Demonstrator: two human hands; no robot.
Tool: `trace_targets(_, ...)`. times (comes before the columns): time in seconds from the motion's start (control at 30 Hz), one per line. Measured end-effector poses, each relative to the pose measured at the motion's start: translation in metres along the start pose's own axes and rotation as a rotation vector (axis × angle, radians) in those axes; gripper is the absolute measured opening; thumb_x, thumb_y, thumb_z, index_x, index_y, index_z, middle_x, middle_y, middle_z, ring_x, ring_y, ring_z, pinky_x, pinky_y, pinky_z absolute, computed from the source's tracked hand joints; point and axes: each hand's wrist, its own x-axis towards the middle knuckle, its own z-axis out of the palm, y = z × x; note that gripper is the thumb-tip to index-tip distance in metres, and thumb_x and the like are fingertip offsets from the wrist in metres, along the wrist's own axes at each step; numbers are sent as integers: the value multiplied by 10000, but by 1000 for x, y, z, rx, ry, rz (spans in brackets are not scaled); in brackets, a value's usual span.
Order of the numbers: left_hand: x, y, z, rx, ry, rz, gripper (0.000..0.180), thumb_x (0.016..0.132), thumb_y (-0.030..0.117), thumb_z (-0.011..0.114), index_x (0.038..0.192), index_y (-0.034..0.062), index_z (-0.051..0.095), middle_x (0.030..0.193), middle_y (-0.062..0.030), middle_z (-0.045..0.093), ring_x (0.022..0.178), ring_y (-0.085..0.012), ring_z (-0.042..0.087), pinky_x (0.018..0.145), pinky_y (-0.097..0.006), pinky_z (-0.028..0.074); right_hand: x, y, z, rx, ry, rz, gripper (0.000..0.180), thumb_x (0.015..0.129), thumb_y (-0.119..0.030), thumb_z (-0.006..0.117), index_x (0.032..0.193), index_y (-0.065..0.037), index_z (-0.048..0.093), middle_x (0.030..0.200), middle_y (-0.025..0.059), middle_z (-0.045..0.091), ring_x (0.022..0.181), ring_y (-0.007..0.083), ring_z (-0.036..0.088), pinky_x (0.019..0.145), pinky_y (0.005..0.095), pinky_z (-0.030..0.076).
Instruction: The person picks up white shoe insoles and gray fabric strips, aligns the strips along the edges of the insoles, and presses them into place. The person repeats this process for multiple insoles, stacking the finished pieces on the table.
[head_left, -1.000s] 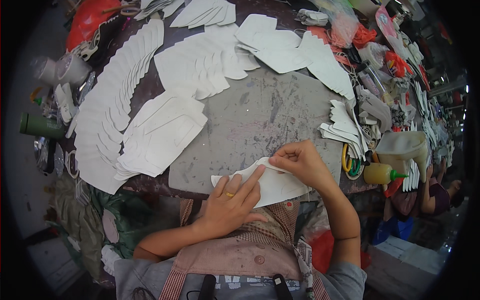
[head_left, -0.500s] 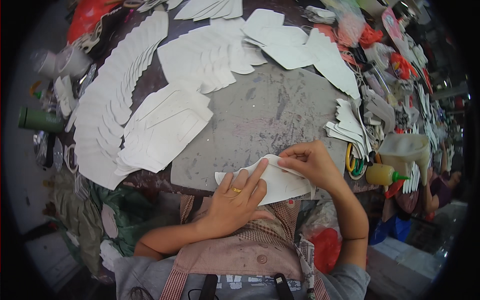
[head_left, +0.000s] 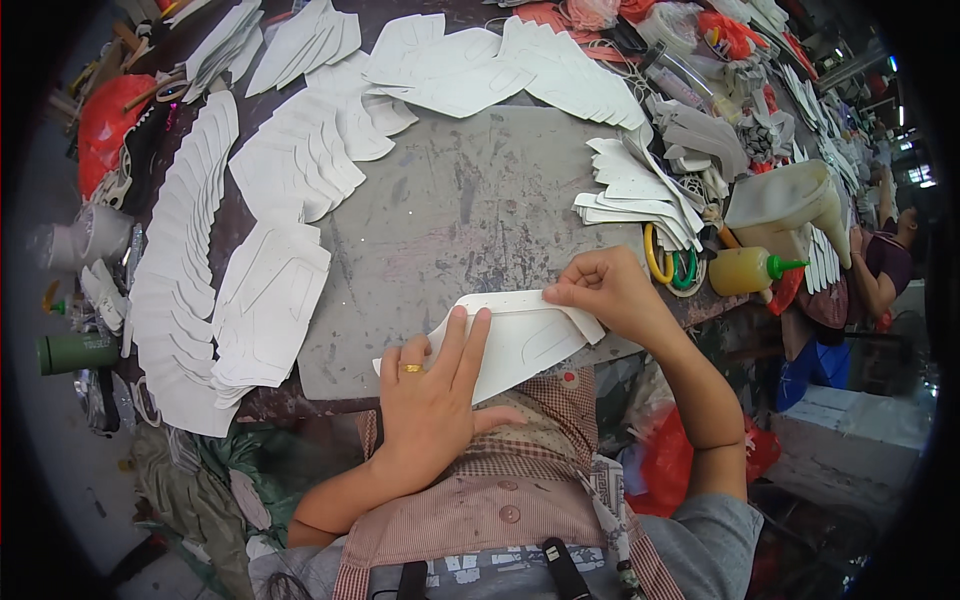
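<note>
A flat white cut piece [head_left: 505, 355], like a shoe-upper part, lies at the near edge of the grey work board [head_left: 450, 210]. Along its far edge runs a narrow white strip [head_left: 505, 301], whose right end bends down toward me. My left hand [head_left: 430, 405] rests on the piece's left part, with index and middle fingers stretched out near the strip and a ring on one finger. At the strip's right part, my right hand [head_left: 605, 290] pinches the edge between thumb and index finger; the fingertips partly hide the contact.
Fanned white pieces [head_left: 185, 250] curve along the left, and more stacks [head_left: 450, 65] line the far side. At right are a stack of smaller pieces [head_left: 640, 195], yellow-handled scissors [head_left: 655, 255], a green-tipped bottle [head_left: 740, 272] and a plastic jug [head_left: 790, 200]. Another person [head_left: 885, 260] sits far right.
The view has shifted. My right hand now pinches farther right along the piece, and the strip lies flatter and more exposed. My left fingers have moved back from the far edge, still on the piece.
</note>
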Motion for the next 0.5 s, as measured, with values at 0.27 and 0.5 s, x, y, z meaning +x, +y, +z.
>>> trace_targets(0.27, 24, 21, -1, 1, -57, 19, 1044, 691, 717, 634, 1424, -11, 480, 1435, -170, 489, 1216, -325, 465, 1018, -527, 365, -3, 7, 10, -307, 112, -273, 247, 847, -197, 763, 803, 37, 696, 597, 35, 615, 561, 74, 566, 493, 289, 425)
trace_targets(0.5, 27, 30, 41, -221, -3, 197, 1061, 699, 635, 684, 1478, -23, 389, 1505, -217, 417, 1415, -357, 378, 1141, -504, 315, -37, 3, -8, 240, 45, 14, 149, 907, -97, 712, 932, 43, 668, 707, 19, 651, 614, 66, 600, 550, 222, 481)
